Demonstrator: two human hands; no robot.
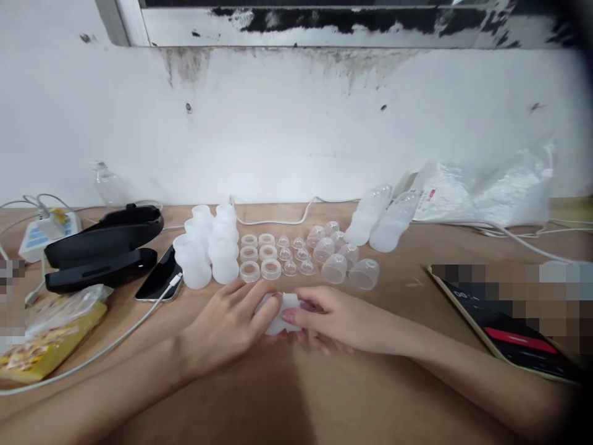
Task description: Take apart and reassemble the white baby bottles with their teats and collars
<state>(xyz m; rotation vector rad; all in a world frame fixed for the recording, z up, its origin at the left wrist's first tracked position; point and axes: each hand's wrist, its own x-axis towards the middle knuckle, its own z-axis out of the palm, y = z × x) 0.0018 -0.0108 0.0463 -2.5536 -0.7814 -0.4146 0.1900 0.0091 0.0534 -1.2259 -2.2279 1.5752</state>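
Note:
My left hand (234,315) is wrapped around a white baby bottle (291,301) lying sideways just above the table. At its neck end, my right hand (336,315) closes thumb and fingers on what looks like the collar; the fingers hide most of it. Beyond my hands stand several white bottle bodies (197,266). Beside them lie rows of clear screw rings (250,271), then clear silicone nipples (290,267) and clear dome caps (334,268). Two capped bottles (384,232) lean at the back right.
At left are a phone (160,278) with a white cable (125,334), black cases (104,238), a power strip (49,235) and a snack bag (55,337). Plastic bags (486,191) stand against the wall. Another phone (509,337) lies at right.

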